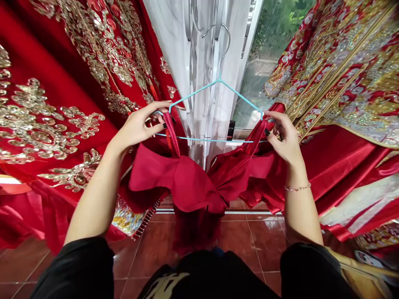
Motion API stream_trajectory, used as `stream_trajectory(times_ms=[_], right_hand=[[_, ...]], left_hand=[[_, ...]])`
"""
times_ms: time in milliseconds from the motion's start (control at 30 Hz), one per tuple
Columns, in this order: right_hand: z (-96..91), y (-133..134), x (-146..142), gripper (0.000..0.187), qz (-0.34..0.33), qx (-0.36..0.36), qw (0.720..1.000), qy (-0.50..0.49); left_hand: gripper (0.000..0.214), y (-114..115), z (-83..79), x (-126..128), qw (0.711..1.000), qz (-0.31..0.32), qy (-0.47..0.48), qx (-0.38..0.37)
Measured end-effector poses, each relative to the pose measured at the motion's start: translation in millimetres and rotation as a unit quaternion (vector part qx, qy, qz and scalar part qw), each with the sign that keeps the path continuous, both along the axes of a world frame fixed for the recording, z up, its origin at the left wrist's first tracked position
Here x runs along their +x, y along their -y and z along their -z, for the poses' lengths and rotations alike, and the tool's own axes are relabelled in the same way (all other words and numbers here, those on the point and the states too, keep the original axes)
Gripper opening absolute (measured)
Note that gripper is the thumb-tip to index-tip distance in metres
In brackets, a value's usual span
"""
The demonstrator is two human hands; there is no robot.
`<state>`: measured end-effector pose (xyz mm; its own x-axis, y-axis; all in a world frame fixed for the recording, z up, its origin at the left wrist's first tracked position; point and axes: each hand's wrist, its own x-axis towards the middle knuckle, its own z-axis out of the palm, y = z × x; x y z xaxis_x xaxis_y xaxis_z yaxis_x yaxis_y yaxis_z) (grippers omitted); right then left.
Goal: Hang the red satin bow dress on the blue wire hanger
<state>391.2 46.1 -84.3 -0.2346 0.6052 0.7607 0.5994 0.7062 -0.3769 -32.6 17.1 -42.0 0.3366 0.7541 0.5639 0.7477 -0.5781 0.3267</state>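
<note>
A red dress (193,182) with thin shoulder straps hangs in front of me from a light blue wire hanger (195,94) with a silver hook. My left hand (145,122) pinches the hanger's left end where one strap loops over it. At the opposite end, my right hand (282,135) is closed around the hanger and the other strap. Both straps sit on the hanger's shoulders. The hook points up and stands in front of a white and clear curtain; whether it touches anything cannot be made out. The dress's lower part falls towards the floor in front of my body.
Red garments with gold sequins (37,124) hang close on the left. More beaded red and gold garments (339,70) crowd the right. Behind are the curtain (199,54) and a window (264,54). Red tiles (249,241) cover the floor.
</note>
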Motion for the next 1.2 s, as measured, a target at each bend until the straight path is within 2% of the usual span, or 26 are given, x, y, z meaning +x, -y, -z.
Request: stream_trajectory(times_ms=[100, 200, 267, 367, 400, 433, 500, 567, 633, 700, 767, 833, 900, 1000, 1100, 1200], right_hand=[[-0.6, 1.7, -1.9, 0.044, 0.007, 0.0, 1.0, -0.002], [3.5, 2.0, -9.7, 0.04, 0.005, 0.006, 1.0, -0.022], [13.0, 5.6, -13.6, 0.041, 0.033, 0.04, 0.998, -0.032], [35.6, 16.4, -3.8, 0.038, 0.157, 0.144, 0.975, -0.063], [42.8, 19.7, 4.4, 0.035, 0.183, 0.166, 0.966, -0.076], [48.2, 22.0, 14.1, 0.031, 0.167, 0.165, 0.969, -0.074], [51.0, 22.2, 34.1, 0.031, 0.076, 0.075, 0.993, -0.057], [42.1, 16.5, 48.4, 0.032, -0.014, -0.051, 0.999, 0.007], [27.2, 5.7, 54.4, 0.033, -0.067, -0.135, 0.985, 0.084], [14.2, -6.8, 55.1, 0.034, -0.094, -0.17, 0.971, 0.138], [6.0, -16.3, 55.2, 0.036, -0.088, -0.198, 0.962, 0.166], [0.7, -20.6, 57.5, 0.038, -0.052, -0.199, 0.964, 0.172], [-5.0, -21.9, 61.6, 0.039, -0.017, -0.159, 0.976, 0.148], [-15.5, -25.7, 66.8, 0.038, -0.026, -0.086, 0.993, 0.072], [-26.5, -33.5, 67.8, 0.037, -0.06, -0.058, 0.995, 0.051], [-37.2, -38.9, 64.8, 0.034, -0.062, -0.031, 0.994, 0.082]], left_hand=[[0.052, -7.1, 2.9, -0.1, 0.999, -0.001, 0.023, 0.023], [0.044, -4.1, 12.8, 5.6, 0.994, -0.08, -0.025, 0.066], [0.046, 10.1, 26.0, 8.7, 0.988, -0.101, -0.025, 0.113], [0.051, 46.1, 55.5, 1.8, 0.969, -0.07, 0.045, 0.234], [0.056, 58.6, 66.2, -4.3, 0.96, -0.059, 0.042, 0.27], [0.062, 69.7, 75.9, -11.8, 0.959, -0.037, 0.013, 0.281], [0.066, 85.3, 88.1, -27.3, 0.978, 0.008, -0.028, 0.204], [0.067, 90.9, 87.3, -38.6, 0.986, 0.049, -0.076, 0.142], [0.057, 87.8, 75.2, -43.8, 0.988, 0.075, -0.106, 0.086], [0.036, 78.8, 57.5, -46.1, 0.987, 0.094, -0.128, 0.01], [0.024, 67.1, 38.4, -50.8, 0.981, 0.121, -0.146, -0.042], [0.022, 54.4, 18.2, -59.3, 0.979, 0.144, -0.144, -0.026], [0.024, 40.9, -4.3, -68.3, 0.978, 0.157, -0.135, 0.009], [0.044, 20.0, -39.7, -73.2, 0.975, 0.151, -0.16, 0.029], [0.048, 2.6, -68.9, -61.7, 0.956, 0.182, -0.221, 0.065], [0.05, -7.8, -88.9, -36.5, 0.947, 0.186, -0.243, 0.098]])
